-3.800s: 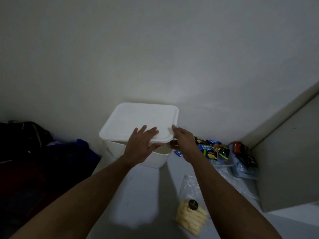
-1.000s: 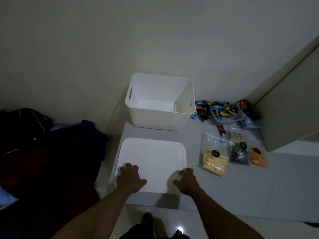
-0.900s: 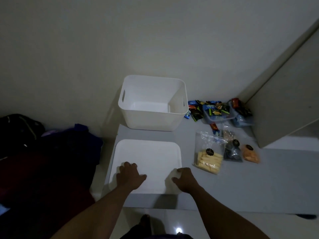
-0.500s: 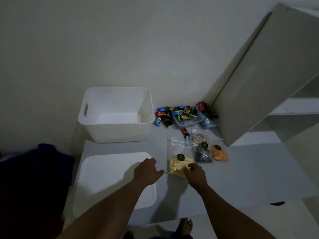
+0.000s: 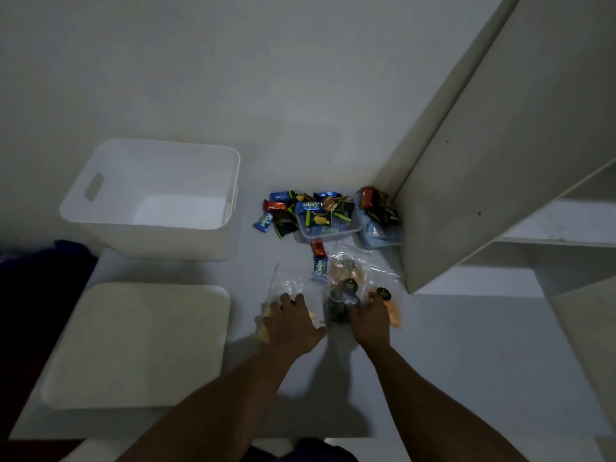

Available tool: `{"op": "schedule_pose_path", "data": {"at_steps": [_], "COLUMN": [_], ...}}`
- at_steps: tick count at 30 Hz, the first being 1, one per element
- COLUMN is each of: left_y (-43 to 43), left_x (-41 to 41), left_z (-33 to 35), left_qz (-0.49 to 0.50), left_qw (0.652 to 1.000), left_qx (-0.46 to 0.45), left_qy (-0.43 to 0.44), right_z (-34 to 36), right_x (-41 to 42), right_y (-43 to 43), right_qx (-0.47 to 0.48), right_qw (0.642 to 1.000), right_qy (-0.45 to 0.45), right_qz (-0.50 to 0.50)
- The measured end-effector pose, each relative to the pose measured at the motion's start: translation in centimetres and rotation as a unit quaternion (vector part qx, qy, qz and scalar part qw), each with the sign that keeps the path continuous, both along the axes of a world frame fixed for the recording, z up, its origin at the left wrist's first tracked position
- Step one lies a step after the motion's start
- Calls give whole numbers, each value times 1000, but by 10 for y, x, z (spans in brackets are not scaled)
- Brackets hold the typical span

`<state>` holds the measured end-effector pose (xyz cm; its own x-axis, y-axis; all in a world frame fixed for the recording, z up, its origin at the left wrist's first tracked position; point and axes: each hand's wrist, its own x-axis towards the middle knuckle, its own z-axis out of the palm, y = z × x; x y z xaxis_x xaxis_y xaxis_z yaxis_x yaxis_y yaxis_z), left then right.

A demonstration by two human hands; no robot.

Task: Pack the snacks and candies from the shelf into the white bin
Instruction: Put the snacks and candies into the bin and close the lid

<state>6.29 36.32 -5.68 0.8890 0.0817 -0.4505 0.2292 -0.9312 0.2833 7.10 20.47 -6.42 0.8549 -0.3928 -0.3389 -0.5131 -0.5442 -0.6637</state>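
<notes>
Grey shelf: left hand rests on the yellow snack bag, right hand on the orange bag, fingers' grip cannot be told; empty white bin lies at eleven o'clock, nearer the left hand.

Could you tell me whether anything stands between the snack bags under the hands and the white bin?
Nothing visible does: the white bin stands open, its lid lies flat nearer the person, and bare shelf separates the snack bags from it.

free: bare strip of shelf between white bin and lid | blocked: candy pile at far edge, upright panel at right
</notes>
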Motion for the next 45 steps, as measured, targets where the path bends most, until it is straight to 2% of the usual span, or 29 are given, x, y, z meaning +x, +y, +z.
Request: {"op": "schedule_pose_path", "data": {"at_steps": [5,8,11,17,22,25,28,32,36,40,45], "left_y": [-7,1,6,1,2,10,27,66,126,196,258], "left_x": [-2,-8,-9,10,45,62,82,113,146,170,200], "left_z": [-11,-20,-23,6,51,83,117,150,164,170,143], "left_qz": [41,79,98,206,266,248,252,271,284,298,316], "left_qw": [997,992,988,960,908,870,847,820,799,776,807], "left_qx": [62,101,102,-36,-157,-252,-315,-348,-378,-399,-389], "left_qy": [6,-16,-55,-186,-284,-344,-347,-365,-371,-387,-312], "right_z": [-2,-9,-12,-5,10,34,66,116,160,185,169], "right_x": [14,21,26,38,57,79,99,127,154,174,195], "right_y": [-5,-7,-9,-9,1,10,29,74,132,205,296], "right_qx": [37,50,68,108,175,205,232,286,292,359,368], "right_qw": [999,998,996,988,984,978,968,939,926,912,926], "right_qy": [17,40,54,98,15,-27,-84,-183,-241,-196,-83], "right_qz": [18,14,19,57,-7,-37,-55,-51,0,23,25]}}
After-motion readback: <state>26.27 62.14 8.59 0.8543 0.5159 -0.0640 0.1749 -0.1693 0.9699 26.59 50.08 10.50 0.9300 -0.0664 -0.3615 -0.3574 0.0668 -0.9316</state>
